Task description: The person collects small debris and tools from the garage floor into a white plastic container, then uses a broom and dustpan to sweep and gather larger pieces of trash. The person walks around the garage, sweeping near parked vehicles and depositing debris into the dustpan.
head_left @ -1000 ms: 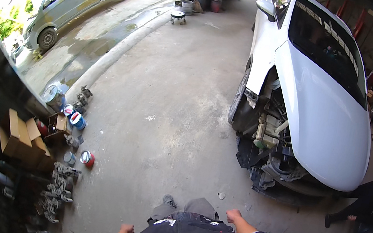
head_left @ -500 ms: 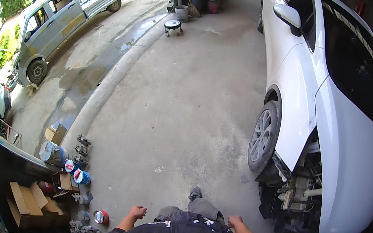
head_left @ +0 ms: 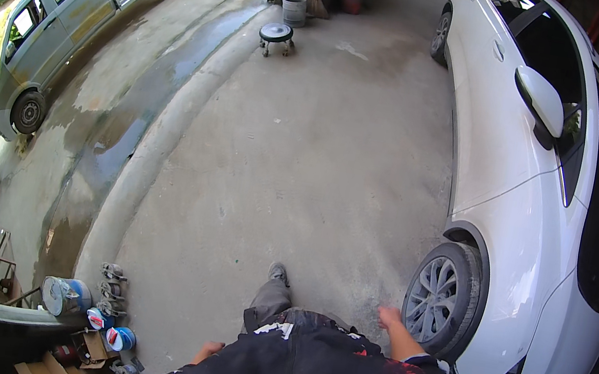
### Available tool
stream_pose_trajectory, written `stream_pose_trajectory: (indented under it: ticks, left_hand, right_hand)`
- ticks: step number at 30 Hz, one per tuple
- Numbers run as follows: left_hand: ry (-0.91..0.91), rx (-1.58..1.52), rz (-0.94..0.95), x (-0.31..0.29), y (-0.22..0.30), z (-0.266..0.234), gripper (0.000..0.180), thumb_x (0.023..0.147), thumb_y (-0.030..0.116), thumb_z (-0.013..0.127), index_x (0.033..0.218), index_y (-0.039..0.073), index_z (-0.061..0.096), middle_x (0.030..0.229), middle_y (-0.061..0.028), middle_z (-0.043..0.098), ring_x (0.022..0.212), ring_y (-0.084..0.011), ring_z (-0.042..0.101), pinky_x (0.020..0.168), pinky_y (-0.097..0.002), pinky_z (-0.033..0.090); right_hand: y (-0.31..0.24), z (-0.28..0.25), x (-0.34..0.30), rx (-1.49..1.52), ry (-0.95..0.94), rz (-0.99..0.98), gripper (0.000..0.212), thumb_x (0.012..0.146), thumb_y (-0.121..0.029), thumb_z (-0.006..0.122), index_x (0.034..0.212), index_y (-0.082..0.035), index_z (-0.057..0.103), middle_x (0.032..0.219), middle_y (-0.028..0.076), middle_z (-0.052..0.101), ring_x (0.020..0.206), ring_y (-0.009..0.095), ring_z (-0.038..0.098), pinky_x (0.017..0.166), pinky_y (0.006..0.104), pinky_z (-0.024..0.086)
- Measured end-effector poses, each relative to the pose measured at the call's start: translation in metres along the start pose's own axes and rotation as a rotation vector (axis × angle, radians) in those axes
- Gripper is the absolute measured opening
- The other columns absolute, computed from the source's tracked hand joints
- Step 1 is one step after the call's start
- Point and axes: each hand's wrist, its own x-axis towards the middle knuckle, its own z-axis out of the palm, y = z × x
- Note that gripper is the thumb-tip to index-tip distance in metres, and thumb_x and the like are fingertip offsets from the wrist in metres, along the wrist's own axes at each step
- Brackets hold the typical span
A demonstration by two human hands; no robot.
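My right hand [head_left: 389, 316] swings forward at the right, its fingers curled in with nothing seen in them. It is nearest to the front wheel [head_left: 433, 298] of a white car [head_left: 513, 167], apparently apart from the tyre. Low by my left side, partly behind my dark patterned top [head_left: 300, 369], hangs my left hand [head_left: 210, 350]. Its fingers look curled too, and nothing shows in it. One shoe [head_left: 279, 272] is stepping forward on the concrete floor.
Paint cans [head_left: 122, 339], a large pail [head_left: 65, 297] and a cardboard box [head_left: 59, 371] stand at the lower left. A round wheeled stool [head_left: 276, 34] and a grey bucket [head_left: 293, 9] are farther ahead. A wet gutter [head_left: 175, 79] runs along the left, with a pickup truck [head_left: 66, 21] beyond it.
I have walked forward: the car, cans and box have shifted nearer and lower in view. My right hand has swung forward, and my left hand has dropped back toward my body.
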Motion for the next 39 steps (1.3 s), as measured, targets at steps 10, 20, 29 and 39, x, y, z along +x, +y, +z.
stream_pose_trajectory:
  ticks: [10, 20, 29, 39]
  left_hand:
    - [0.163, -0.138, 0.540, 0.094, 0.553, -0.187, 0.028, 0.086, 0.020, 0.053, 0.100, -0.003, 0.059, 0.081, -0.0082, 0.063, 0.068, -0.0155, 0.059, 0.058, -0.0280, 0.048]
    - [0.042, -0.027, 0.221, 0.124, 0.801, -0.183, 0.024, 0.082, 0.022, 0.059, 0.096, 0.002, 0.060, 0.079, -0.0061, 0.062, 0.064, -0.0173, 0.059, 0.056, -0.0324, 0.049]
    - [-0.016, 0.120, 0.201, 0.196, 1.049, -0.219, 0.023, 0.085, 0.019, 0.057, 0.096, 0.000, 0.060, 0.079, -0.0101, 0.062, 0.064, -0.0210, 0.058, 0.055, -0.0350, 0.048]
    - [0.138, -0.011, 0.463, 0.347, 1.555, -0.312, 0.032, 0.075, 0.015, 0.061, 0.100, -0.004, 0.061, 0.070, -0.0073, 0.060, 0.057, -0.0151, 0.057, 0.048, -0.0284, 0.046]
  right_hand:
    - [-0.113, 0.118, 0.116, -0.705, -0.091, 0.059, 0.025, 0.076, -0.023, 0.057, 0.094, -0.008, 0.067, 0.094, 0.014, 0.065, 0.086, 0.030, 0.063, 0.075, 0.0415, 0.049]
    - [-0.582, 0.095, 0.348, 0.080, -0.037, 0.084, 0.018, 0.078, -0.022, 0.055, 0.072, -0.005, 0.056, 0.059, 0.006, 0.051, 0.049, 0.016, 0.049, 0.046, 0.0305, 0.038]
    - [-0.960, 0.065, 0.557, 0.007, 0.111, -0.282, 0.022, 0.078, -0.024, 0.056, 0.085, -0.004, 0.062, 0.067, 0.006, 0.058, 0.057, 0.016, 0.054, 0.055, 0.0308, 0.043]
    - [-1.022, 0.097, 0.614, -0.605, -0.124, -0.191, 0.032, 0.075, -0.026, 0.060, 0.081, 0.006, 0.060, 0.078, 0.016, 0.064, 0.066, 0.025, 0.065, 0.054, 0.0354, 0.053]
